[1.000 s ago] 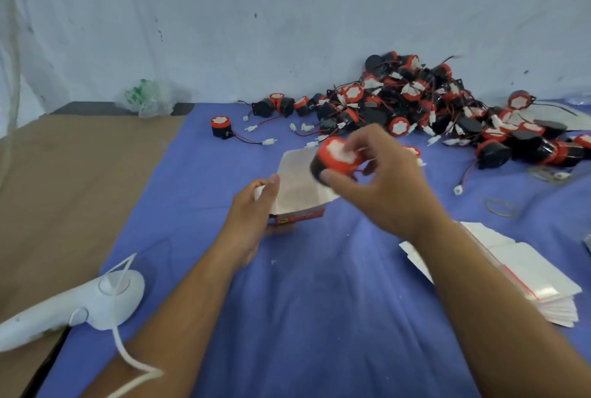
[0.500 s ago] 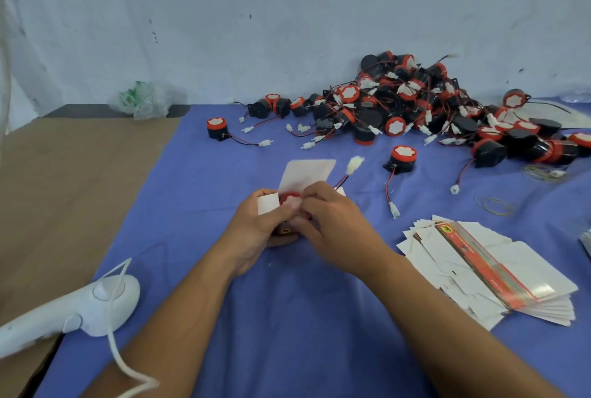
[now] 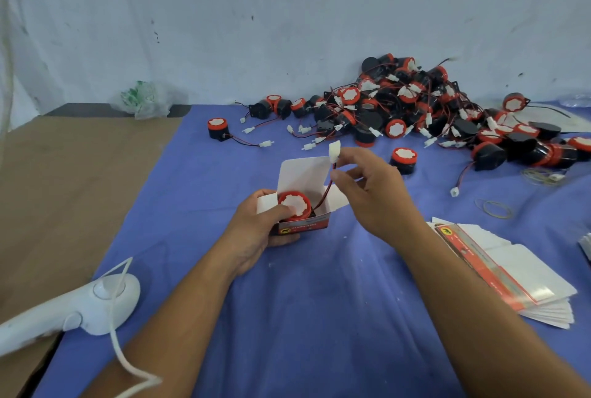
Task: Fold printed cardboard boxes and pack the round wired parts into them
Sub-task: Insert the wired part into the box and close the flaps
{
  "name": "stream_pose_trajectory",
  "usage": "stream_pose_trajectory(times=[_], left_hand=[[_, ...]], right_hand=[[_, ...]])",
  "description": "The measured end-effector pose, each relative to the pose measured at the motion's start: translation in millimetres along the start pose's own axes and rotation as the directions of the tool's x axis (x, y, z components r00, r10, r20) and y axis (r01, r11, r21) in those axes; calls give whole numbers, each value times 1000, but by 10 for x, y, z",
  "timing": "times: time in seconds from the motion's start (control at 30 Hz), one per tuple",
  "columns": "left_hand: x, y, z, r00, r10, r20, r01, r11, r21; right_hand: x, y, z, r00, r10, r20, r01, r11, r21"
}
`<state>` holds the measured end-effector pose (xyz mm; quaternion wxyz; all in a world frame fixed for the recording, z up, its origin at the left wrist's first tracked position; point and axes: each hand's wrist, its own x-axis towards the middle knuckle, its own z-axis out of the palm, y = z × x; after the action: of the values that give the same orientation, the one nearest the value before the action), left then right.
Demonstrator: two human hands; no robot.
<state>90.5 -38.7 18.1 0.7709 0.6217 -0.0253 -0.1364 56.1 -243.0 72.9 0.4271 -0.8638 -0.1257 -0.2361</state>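
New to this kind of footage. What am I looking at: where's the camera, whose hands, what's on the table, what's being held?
No machine here: a person works with bare hands, and the one picture comes from a camera worn on their head, looking forward and down. The left hand grips a small printed cardboard box with its flaps open; a round red-topped part sits inside. The right hand pinches that part's wire just below its white connector, held above the box. On the blue cloth lie a big pile of the same wired parts at the back, a stack of flat unfolded boxes on the right and some rubber bands. A white corded handheld device lies at its left edge.
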Motion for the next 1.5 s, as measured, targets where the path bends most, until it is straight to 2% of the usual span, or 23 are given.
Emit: stream_pose_trajectory(times=[0.13,0.2,0.27,0.33,0.43,0.53,0.63,0.87,1.07,1.2,1.3,1.37,1.43,1.5], left_hand=[[16,6,-12,1000,-20,-7,20,1000,-11],[21,-1,3,1000,-18,-24,19,1000,8],[24,-7,14,999,-14,-38,16,999,37],[17,-9,19,999,-11,-41,14,997,71],[8,-15,25,1000,4,-25,-1,991,131],[-5,-19,22,1000,13,-20,-10,988,156],[-14,-12,16,1000,9,-8,-8,987,163],[-9,9,31,999,-19,-29,22,994,103],[20,15,23,998,-25,-55,28,998,54],[24,12,27,997,-37,-67,41,997,63],[23,16,28,997,-43,-65,48,996,70],[24,4,22,997,-45,-67,49,997,62],[21,12,23,997,-43,-62,46,997,57],[14,17,25,998,-34,-52,38,996,82]], right_hand=[[-8,-35,17,992,-124,5,124,990,-66],[-20,-35,26,996,-87,-25,85,995,-55],[-41,-41,67,1000,20,-15,-19,998,67],[-70,-47,118,999,38,-3,-38,988,148],[-98,-33,172,999,-6,44,4,998,59],[-106,-15,225,996,47,80,-48,999,20],[-89,-6,199,996,71,56,-71,997,-10],[-157,-63,234,999,-19,32,18,999,27],[-165,-95,235,972,-214,99,207,975,80],[-119,-69,189,994,-43,98,27,987,157],[-113,-42,163,986,45,158,-94,943,321],[-108,-57,145,985,17,172,-74,942,327],[-96,-75,132,993,-29,114,2,973,232],[-64,-41,129,999,10,34,-16,986,164]])
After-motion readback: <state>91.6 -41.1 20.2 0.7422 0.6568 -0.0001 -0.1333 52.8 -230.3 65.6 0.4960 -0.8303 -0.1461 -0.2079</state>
